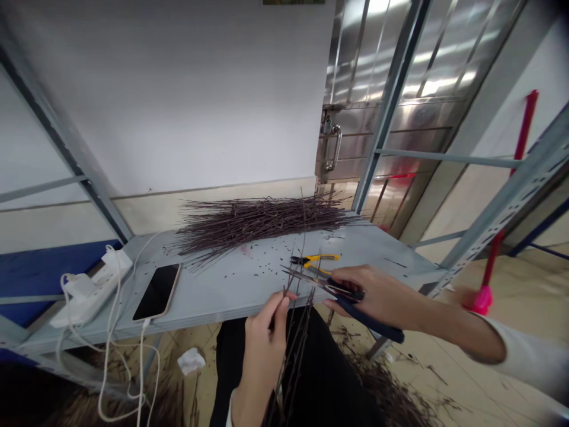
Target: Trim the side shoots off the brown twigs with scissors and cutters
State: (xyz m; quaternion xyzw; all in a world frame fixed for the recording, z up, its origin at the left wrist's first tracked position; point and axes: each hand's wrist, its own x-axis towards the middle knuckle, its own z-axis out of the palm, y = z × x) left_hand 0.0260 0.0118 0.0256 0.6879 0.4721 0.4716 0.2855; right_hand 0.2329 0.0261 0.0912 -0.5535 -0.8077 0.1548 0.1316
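Note:
My left hand (269, 332) pinches a thin dark twig (291, 350) between thumb and fingers, just in front of the shelf edge. Several more twigs run down past it over my lap. In my right hand (367, 293) is a pair of scissors (335, 289) with dark handles, its blades parted and pointing left, close above the left fingertips and across the twigs. Behind the blades, yellow-handled pliers (322, 258) lie on the grey shelf (213, 290). A large pile of dark twigs (262, 219) is heaped along the back of the shelf.
A phone (157, 292) lies at the shelf's left, plugged into a white cable beside a power strip (95, 290). Metal posts (391, 101) rise at the sides. Small dark clippings dot the shelf. More twigs (395, 385) and a crumpled tissue (191, 360) are on the floor.

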